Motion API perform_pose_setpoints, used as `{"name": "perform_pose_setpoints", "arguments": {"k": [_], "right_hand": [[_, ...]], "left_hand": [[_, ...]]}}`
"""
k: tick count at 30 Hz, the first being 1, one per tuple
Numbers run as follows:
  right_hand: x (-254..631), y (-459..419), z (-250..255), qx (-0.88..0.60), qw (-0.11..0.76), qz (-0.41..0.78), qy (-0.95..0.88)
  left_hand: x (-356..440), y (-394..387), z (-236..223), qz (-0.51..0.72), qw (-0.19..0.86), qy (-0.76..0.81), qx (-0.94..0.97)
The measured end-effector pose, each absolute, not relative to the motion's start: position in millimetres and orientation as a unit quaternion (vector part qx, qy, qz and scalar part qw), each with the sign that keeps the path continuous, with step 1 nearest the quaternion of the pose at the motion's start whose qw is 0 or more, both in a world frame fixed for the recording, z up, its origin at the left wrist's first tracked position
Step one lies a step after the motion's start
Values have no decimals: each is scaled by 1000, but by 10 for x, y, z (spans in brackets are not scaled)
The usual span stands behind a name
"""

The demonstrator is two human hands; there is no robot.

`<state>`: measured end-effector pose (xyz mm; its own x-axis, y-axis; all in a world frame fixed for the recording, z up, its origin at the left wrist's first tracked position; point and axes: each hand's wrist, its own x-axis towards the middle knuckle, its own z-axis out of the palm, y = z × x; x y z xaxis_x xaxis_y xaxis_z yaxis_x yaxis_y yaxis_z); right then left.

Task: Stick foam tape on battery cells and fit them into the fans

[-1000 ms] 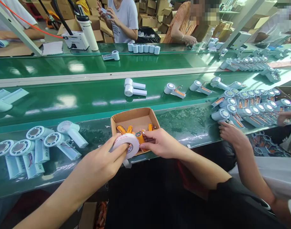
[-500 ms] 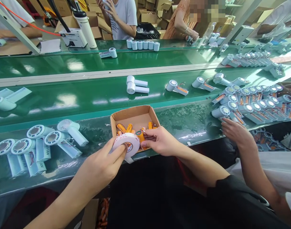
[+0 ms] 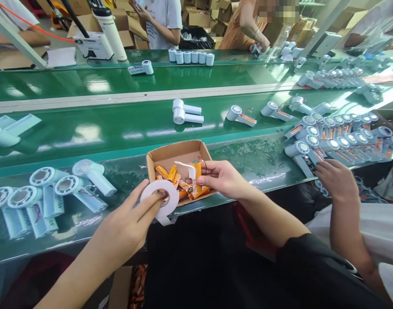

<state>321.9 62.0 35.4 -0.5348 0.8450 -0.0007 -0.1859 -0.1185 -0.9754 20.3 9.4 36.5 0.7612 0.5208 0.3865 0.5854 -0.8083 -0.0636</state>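
Note:
My left hand (image 3: 132, 214) is closed on a roll of white tape (image 3: 171, 198), with fingers pushed into its core and a loose end hanging below. Between the thumb and fingers of my right hand (image 3: 220, 179) is an orange battery (image 3: 198, 168), upright, with a thin wire at its top. A strip of white tape (image 3: 191, 171) clings to the battery's side and sticks out to the left. Under both hands stands a small cardboard box (image 3: 177, 148), in which several more orange batteries (image 3: 172, 174) lie loosely.
Several pale blue fan bodies (image 3: 42, 176) lie at the left. On the green conveyor belt (image 3: 125, 120) are more fan bodies (image 3: 185, 116). Rows of fans with batteries (image 3: 341, 141) fill the right side, where a co-worker's hand (image 3: 336, 178) reaches in. Other people stand across the belt.
The tape roll has moved left and down, away from the battery. A piece of white tape now shows on the battery, which my right hand has raised slightly.

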Motion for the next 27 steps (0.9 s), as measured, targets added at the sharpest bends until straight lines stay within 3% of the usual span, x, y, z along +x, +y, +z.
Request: {"name": "perform_pose_setpoints", "arguments": {"k": [3,6,9,13,23,27], "right_hand": [[3205,576,308,-293,369,702,-534],[3255,525,329,-302,342,697,-552],[3270,453,351,-318,310,686,-576],[3253,379,364,-330,290,680,-587],[3273,323,336,-303,264,697,-594],[3245,327,341,-294,323,695,-571]], "left_hand": [[285,156,340,-183,9,-296,-937],[337,233,367,-264,-50,-313,-911],[425,290,437,-384,-51,-363,-848],[593,315,504,-457,-30,-325,-828],[678,299,501,-476,-59,-340,-809],[676,242,533,-464,-67,-298,-832]]}}
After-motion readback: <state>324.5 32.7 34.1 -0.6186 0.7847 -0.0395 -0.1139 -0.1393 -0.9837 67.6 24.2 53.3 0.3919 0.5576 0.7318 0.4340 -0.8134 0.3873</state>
